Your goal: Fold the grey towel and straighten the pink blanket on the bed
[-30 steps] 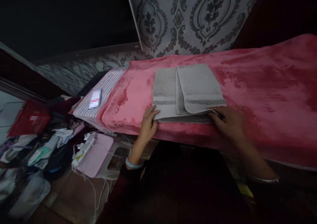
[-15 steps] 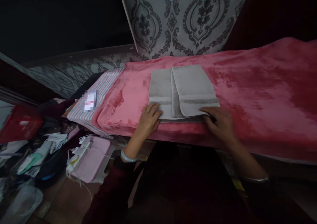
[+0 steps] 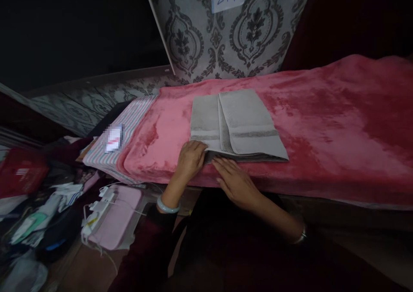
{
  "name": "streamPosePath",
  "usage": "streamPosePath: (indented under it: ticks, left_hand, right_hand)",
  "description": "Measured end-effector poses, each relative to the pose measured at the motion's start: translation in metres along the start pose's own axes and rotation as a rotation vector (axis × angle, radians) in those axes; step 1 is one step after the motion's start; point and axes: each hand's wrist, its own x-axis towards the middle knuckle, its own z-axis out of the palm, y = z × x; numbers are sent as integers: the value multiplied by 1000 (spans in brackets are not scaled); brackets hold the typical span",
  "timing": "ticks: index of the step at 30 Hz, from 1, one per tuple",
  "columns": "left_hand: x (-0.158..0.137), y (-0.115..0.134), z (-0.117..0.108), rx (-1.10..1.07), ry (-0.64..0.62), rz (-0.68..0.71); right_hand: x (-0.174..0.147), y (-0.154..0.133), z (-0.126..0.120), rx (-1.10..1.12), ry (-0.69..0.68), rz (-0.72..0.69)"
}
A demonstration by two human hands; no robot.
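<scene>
A light grey folded towel (image 3: 254,115) with a darker band lies on the pink blanket, its two side flaps meeting near the middle. My left hand (image 3: 191,157) is closed over the towel's near left corner. Close beside it, my right hand (image 3: 237,181) reaches in with fingers stretched out, the fingertips at the near edge of the towel. Along that edge the upper layer stands a little apart, and a darker layer shows underneath.
The pink blanket (image 3: 329,124) covers a long surface against a patterned wall. A striped cloth (image 3: 135,115) and a blurred white item (image 3: 113,138) lie at its left end. Below left are a pink box (image 3: 119,219), a power strip (image 3: 98,210) with cords, and piled clothes.
My right hand has let go of the towel's near right corner and moved left along the near edge, close to my left hand. The view has shifted slightly.
</scene>
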Motion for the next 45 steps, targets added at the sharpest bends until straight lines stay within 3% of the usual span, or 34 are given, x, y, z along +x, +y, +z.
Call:
streamPosePath:
  ticks: [6, 9, 11, 14, 17, 21, 23, 26, 29, 32, 39, 45]
  left_hand:
    - [-7, 4, 2, 3, 105, -13]
    - [-24, 22, 8, -17, 256, -75]
    - [-37, 41, 14, -53, 295, -33]
    - [-48, 66, 28, -101, 201, 89]
    - [-39, 77, 41, -74, 54, 15]
    - [-16, 72, 51, -59, -111, -114]
    - [-11, 64, 52, -36, -102, -202]
    - [-13, 50, 52, -41, 7, -307]
    - [-21, 36, 53, -96, 112, -309]
    - [-26, 30, 53, -101, 104, -318]
    - [-32, 26, 54, 15, -6, -219]
    - [-31, 35, 51, 46, 14, -181]
  right_hand:
    - [22, 1, -8, -237, -101, 290]
    - [22, 3, -17, -283, -124, 310]
    - [21, 5, -19, -276, -115, 280]
    - [19, 11, -19, -246, -104, 257]
    - [17, 17, -17, -217, -52, 223]
    - [19, 19, -17, -242, -44, 234]
    - [18, 23, -20, -294, -83, 316]
    - [9, 40, -29, -349, -75, 455]
    - [-8, 65, -38, -345, 70, 479]
    - [-24, 85, -45, -288, 190, 412]
    - [-33, 95, -46, -244, 165, 368]
    - [-30, 82, -35, -391, 158, 417]
